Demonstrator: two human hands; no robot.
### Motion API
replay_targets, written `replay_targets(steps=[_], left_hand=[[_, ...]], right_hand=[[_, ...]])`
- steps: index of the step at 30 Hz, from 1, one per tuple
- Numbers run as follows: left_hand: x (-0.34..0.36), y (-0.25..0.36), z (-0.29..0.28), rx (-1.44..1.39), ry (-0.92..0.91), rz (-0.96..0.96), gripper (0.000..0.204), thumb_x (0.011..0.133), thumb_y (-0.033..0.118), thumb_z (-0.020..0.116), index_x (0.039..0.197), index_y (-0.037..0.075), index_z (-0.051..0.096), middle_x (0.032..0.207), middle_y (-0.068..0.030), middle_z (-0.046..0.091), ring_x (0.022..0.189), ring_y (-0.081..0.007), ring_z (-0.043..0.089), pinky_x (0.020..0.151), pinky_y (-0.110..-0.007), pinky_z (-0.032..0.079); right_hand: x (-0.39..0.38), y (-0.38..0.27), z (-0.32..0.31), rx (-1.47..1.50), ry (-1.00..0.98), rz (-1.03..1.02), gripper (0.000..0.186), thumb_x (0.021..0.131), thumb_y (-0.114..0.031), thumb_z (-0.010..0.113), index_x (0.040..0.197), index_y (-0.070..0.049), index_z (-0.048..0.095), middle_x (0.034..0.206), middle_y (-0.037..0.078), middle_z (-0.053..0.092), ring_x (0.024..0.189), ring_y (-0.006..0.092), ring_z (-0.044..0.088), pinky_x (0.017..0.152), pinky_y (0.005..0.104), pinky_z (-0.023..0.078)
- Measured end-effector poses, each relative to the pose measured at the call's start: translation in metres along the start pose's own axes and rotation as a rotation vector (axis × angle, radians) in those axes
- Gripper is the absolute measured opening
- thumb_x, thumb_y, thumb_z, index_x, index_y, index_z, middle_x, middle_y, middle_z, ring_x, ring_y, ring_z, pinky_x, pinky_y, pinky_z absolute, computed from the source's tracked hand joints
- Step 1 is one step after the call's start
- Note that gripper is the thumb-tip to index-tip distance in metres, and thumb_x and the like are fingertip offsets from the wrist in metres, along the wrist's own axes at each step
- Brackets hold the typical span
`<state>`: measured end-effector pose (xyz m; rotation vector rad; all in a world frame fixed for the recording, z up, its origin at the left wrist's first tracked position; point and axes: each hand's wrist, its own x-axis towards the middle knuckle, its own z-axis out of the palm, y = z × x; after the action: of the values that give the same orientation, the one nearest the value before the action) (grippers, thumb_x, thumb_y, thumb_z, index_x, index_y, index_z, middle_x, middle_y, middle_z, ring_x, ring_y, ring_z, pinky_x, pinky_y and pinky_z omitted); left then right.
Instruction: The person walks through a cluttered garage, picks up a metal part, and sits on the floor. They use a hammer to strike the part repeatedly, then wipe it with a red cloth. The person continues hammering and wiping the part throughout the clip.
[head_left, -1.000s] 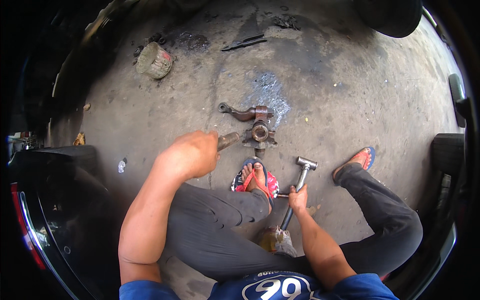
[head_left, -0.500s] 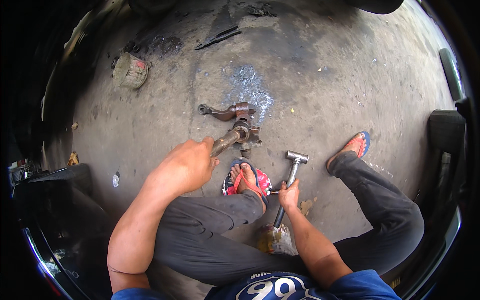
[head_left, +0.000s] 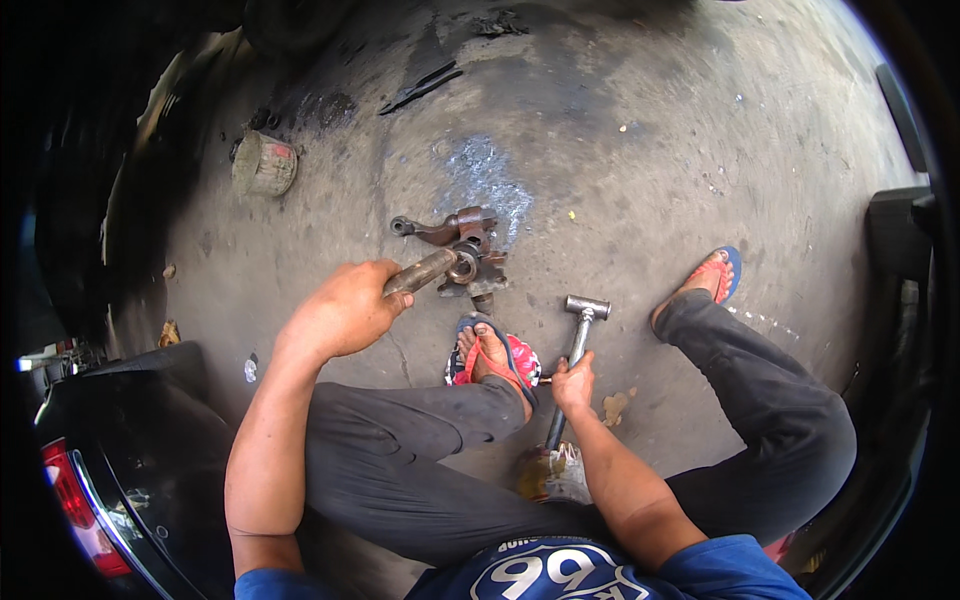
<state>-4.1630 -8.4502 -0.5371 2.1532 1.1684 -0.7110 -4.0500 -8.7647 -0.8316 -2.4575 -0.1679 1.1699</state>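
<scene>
A rusty steering knuckle (head_left: 488,273) lies on the concrete floor (head_left: 640,200) just beyond the left foot (head_left: 488,352), probably heavy, rigid and perhaps greasy, best grasped by its curved arm (head_left: 433,233). The left hand (head_left: 348,308) clenches a metal rod (head_left: 422,271) whose far end reaches the knuckle's ring (head_left: 469,266), and the right hand (head_left: 573,384) grips a steel hammer (head_left: 583,325) by its handle. White lettering crosses the blue shirt (head_left: 725,572).

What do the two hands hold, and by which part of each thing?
The left hand holds a metal rod by its near end; the right hand holds a hammer around mid-handle.
</scene>
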Motion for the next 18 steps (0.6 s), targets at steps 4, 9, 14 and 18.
replay_targets(steps=[4,9,14,18], left_hand=[[0.0,0.006,0.0,-0.027,-0.016,-0.021,0.037,0.098,0.027,0.066,0.122,-0.001,0.069,0.105,-0.0275,0.072,0.106,-0.0448,0.068,0.092,-0.051,0.051],[0.002,0.005,-0.005,-0.103,-0.065,-0.181,0.04,0.098,0.029,0.066,0.125,-0.001,0.069,0.109,-0.0264,0.072,0.108,-0.0414,0.068,0.092,-0.047,0.052],[0.007,0.005,-0.004,-0.082,-0.085,-0.083,0.034,0.1,0.025,0.066,0.127,0.003,0.07,0.08,-0.0053,0.067,0.063,-0.013,0.058,0.057,-0.034,0.049],[0.01,0.009,0.01,0.002,-0.11,-0.083,0.04,0.098,0.03,0.065,0.123,-0.001,0.069,0.108,-0.0261,0.073,0.104,-0.0444,0.069,0.091,-0.051,0.052]], right_hand=[[0.001,-0.002,-0.001,0.005,-0.022,0.029,0.04,0.1,-0.022,0.062,0.125,0.001,0.041,0.104,0.035,0.069,0.102,0.0533,0.068,0.09,0.0561,0.052],[0.003,-0.002,0.006,0.033,-0.016,0.031,0.04,0.1,-0.022,0.061,0.124,0.001,0.04,0.103,0.036,0.068,0.1,0.0545,0.067,0.09,0.0569,0.052],[0.006,0.002,0.014,0.069,0.019,-0.02,0.038,0.099,-0.021,0.062,0.12,0.002,0.04,0.1,0.038,0.068,0.098,0.0551,0.067,0.09,0.0578,0.052],[0.007,0.005,0.017,0.056,0.014,-0.006,0.039,0.099,-0.022,0.062,0.12,0.002,0.04,0.098,0.037,0.068,0.098,0.0552,0.067,0.09,0.0581,0.052]])
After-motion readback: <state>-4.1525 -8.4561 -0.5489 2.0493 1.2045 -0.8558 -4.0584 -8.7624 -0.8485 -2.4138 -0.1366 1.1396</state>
